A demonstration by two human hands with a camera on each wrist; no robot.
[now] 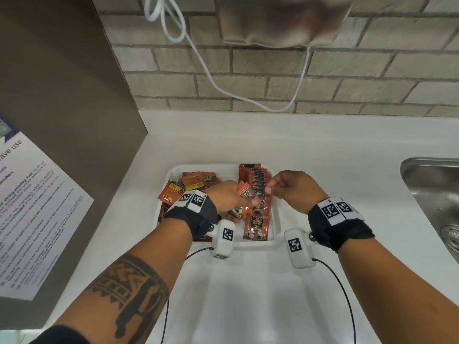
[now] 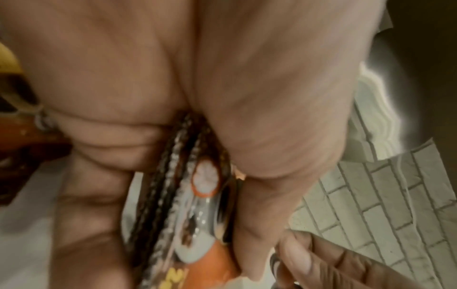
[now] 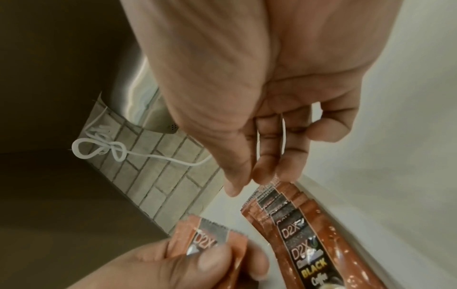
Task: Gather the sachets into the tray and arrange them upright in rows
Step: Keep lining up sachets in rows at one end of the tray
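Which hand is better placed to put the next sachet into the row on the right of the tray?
Left. The left hand already grips a bunch of sachets just beside the row in the tray. The right hand holds nothing; its fingertips are at the row's top edges, probably steadying it.

Sink [image 1: 432, 194] (right side) cut off

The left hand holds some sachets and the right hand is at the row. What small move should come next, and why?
Probably the right hand should pinch the top sachet from the bunch held by the left hand and add it to the row of sachets. Its fingers hold nothing at the row's top edge, and loose sachets remain in the tray.
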